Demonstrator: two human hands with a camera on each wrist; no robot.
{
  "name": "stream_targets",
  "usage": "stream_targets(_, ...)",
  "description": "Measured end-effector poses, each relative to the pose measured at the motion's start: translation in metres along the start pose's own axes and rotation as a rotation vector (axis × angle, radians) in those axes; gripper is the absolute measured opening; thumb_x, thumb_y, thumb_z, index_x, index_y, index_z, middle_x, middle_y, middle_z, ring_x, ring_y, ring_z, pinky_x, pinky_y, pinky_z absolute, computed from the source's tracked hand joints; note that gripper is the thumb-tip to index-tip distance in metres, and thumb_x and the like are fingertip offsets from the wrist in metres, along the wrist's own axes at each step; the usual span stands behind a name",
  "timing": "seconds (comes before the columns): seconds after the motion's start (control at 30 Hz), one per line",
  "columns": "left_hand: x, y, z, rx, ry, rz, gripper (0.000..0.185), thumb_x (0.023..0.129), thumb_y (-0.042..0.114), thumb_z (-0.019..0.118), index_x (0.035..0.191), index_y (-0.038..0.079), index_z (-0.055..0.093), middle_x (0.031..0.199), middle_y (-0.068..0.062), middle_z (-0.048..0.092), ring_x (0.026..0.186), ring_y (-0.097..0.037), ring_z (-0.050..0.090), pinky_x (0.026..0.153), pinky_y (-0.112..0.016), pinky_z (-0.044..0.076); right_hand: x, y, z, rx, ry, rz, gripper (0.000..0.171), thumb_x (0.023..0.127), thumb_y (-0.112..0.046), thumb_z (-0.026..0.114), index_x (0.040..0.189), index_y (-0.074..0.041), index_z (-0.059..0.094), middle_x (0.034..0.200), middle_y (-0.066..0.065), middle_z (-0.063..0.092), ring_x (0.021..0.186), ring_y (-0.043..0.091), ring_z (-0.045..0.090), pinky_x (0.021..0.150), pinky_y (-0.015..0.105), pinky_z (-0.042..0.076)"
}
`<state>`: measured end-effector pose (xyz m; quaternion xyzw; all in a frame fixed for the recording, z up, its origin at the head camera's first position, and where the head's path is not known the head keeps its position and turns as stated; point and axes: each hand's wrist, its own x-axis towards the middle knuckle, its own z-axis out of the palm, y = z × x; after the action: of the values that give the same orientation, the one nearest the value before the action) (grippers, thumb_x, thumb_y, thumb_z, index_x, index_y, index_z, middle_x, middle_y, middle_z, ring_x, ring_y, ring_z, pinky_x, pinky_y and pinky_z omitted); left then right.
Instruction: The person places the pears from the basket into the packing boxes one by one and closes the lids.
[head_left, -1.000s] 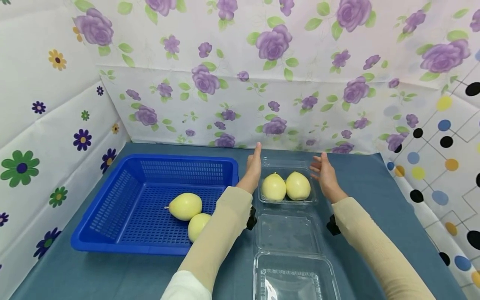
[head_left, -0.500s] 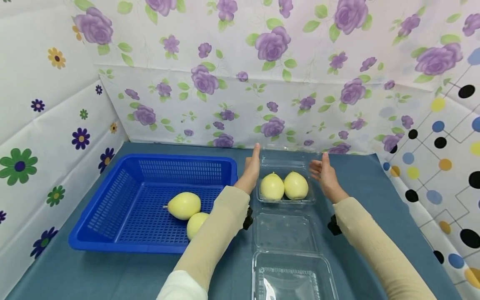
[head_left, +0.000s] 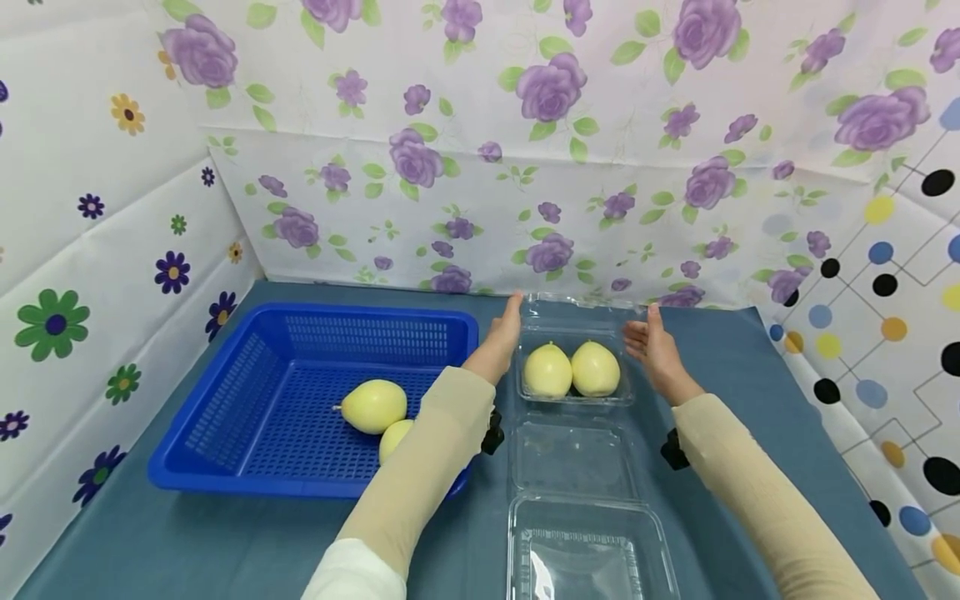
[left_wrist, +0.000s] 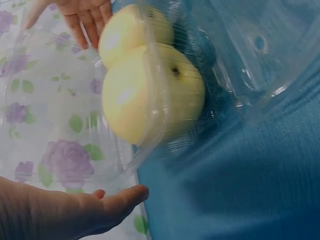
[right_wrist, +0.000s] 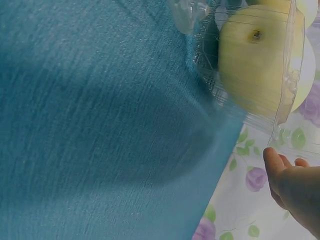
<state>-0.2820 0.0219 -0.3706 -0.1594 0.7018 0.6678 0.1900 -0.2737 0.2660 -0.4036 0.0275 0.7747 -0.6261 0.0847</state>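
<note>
Two yellow pears [head_left: 596, 369] sit side by side in a clear plastic clamshell box [head_left: 576, 401]. Its transparent lid [head_left: 577, 310] stands raised at the back, in front of the flowered sheet. To the left of the lid, my left hand [head_left: 498, 346] is held with its fingers straight and thumb up. My right hand [head_left: 656, 354] faces it from the right side, fingers extended near the lid's edge. In the left wrist view, the left hand [left_wrist: 75, 211] lies just below the lid's side edge. The right wrist view has the right hand [right_wrist: 297, 187] beside the box's corner.
A blue plastic basket [head_left: 217, 425] on the left holds two more pears [head_left: 373, 407], one partly behind my left forearm. Nearer me lies another clear box [head_left: 592, 571], with a flat clear panel [head_left: 573, 458] behind it. Flowered sheets [head_left: 555, 200] wall in the blue-grey cloth.
The lid's far edge has risen and shows more clearly against the flowered sheet. Both hands stay on either side of it, with only slight shifts. The head view has moved a little.
</note>
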Motion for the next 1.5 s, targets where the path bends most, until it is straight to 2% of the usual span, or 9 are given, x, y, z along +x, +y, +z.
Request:
stream_targets(0.1,-0.003,0.004,-0.003,0.009,-0.016,-0.049,0.084,0.094,0.063,0.028,0.154,0.012,0.002,0.161,-0.008,-0.001,0.147,-0.033,0.005,0.117,-0.054,0.011,-0.003,-0.002,0.0,0.002,-0.018,-0.007,0.088,0.096,-0.061,0.006,0.148,0.009,0.009,0.154,0.03,0.012,0.143,0.041,0.015,0.117,0.048,0.017)
stream_targets(0.27,-0.011,0.01,-0.007,-0.044,-0.053,-0.126,0.085,0.094,0.061,0.035,0.154,0.014,-0.002,0.159,-0.012,0.006,0.144,-0.039,0.014,0.11,-0.063,0.022,-0.011,-0.007,0.002,-0.029,-0.014,0.028,0.085,0.096,-0.06,0.005,0.15,0.006,0.006,0.155,0.029,0.008,0.144,0.041,0.011,0.117,0.05,0.016)
stream_targets(0.37,-0.015,0.011,-0.008,-0.062,-0.067,-0.143,0.083,0.095,0.057,0.037,0.154,0.015,-0.003,0.158,-0.015,0.008,0.142,-0.043,0.017,0.108,-0.063,0.026,-0.011,-0.003,0.0,-0.07,0.006,0.054,0.086,0.096,-0.062,0.005,0.15,0.005,0.006,0.155,0.029,0.009,0.144,0.041,0.011,0.116,0.052,0.017)
stream_targets(0.53,-0.021,0.011,-0.009,-0.057,-0.09,-0.135,0.078,0.098,0.05,0.035,0.154,0.014,-0.004,0.158,-0.018,0.008,0.141,-0.045,0.017,0.109,-0.062,0.026,-0.014,0.007,-0.003,-0.115,-0.009,0.051,0.092,0.092,-0.068,0.008,0.151,0.004,0.008,0.154,0.03,0.011,0.143,0.043,0.013,0.114,0.054,0.02)
stream_targets(0.77,-0.023,0.012,-0.009,-0.049,-0.135,-0.135,0.072,0.098,0.05,0.034,0.153,0.007,0.014,0.153,-0.026,0.02,0.141,-0.043,0.019,0.11,-0.06,0.025,-0.02,0.013,-0.005,-0.128,-0.064,0.038,0.092,0.093,-0.067,0.01,0.15,0.005,0.009,0.153,0.032,0.011,0.142,0.046,0.013,0.113,0.057,0.02)
stream_targets(0.87,-0.024,0.011,-0.008,-0.017,-0.145,-0.125,0.072,0.097,0.048,0.035,0.152,0.006,0.015,0.153,-0.027,0.02,0.141,-0.042,0.02,0.11,-0.059,0.026,-0.023,0.014,-0.004,-0.123,-0.065,0.05,0.09,0.095,-0.065,0.011,0.15,0.005,0.008,0.152,0.033,0.013,0.141,0.047,0.015,0.113,0.058,0.021)
stream_targets(1.1,-0.028,0.006,-0.006,0.083,-0.121,-0.097,0.07,0.097,0.039,0.043,0.153,0.009,0.014,0.153,-0.023,0.023,0.141,-0.041,0.023,0.109,-0.058,0.029,-0.03,0.018,-0.005,-0.169,-0.038,0.099,0.098,0.091,-0.071,0.01,0.149,0.007,0.009,0.151,0.033,0.02,0.138,0.047,0.024,0.11,0.057,0.027)
stream_targets(1.33,-0.028,0.002,-0.002,0.146,-0.079,-0.097,0.066,0.096,0.035,0.041,0.152,0.009,0.018,0.156,-0.014,0.018,0.142,-0.037,0.021,0.112,-0.054,0.027,-0.036,0.025,-0.006,-0.172,-0.078,0.131,0.1,0.089,-0.074,0.012,0.15,0.005,0.011,0.15,0.032,0.022,0.137,0.046,0.028,0.109,0.056,0.03)
stream_targets(1.5,-0.031,0.002,-0.002,0.177,-0.082,-0.102,0.06,0.097,0.031,0.042,0.15,0.009,0.024,0.157,-0.012,0.018,0.142,-0.036,0.022,0.112,-0.053,0.027,-0.037,0.027,-0.007,-0.146,-0.113,0.137,0.093,0.092,-0.07,0.012,0.151,0.003,0.011,0.151,0.032,0.02,0.137,0.047,0.027,0.108,0.059,0.029)
